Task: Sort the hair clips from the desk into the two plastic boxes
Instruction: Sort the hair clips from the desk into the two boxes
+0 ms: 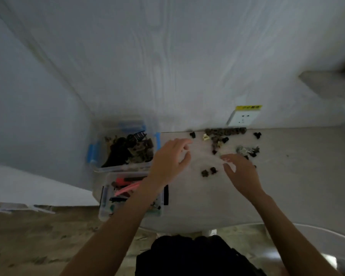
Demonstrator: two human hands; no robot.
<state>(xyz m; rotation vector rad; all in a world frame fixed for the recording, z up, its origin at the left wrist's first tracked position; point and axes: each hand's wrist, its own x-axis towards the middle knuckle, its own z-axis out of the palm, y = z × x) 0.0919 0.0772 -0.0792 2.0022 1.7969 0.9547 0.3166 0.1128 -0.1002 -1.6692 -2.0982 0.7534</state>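
Plastic boxes [124,166] sit left on the desk [287,176]; small clips [208,172] lie between my empty, relaxed left hand [169,162] and right hand [241,174] (blurry). Mid-sort; next I pinch one.

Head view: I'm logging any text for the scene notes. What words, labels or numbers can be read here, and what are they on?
Yellow label along the top edge of the white wall socket: dark characters are printed on it, but they are too blurred to read.
Two plastic boxes, far box and near box: no print shows.
Nothing else carries text.
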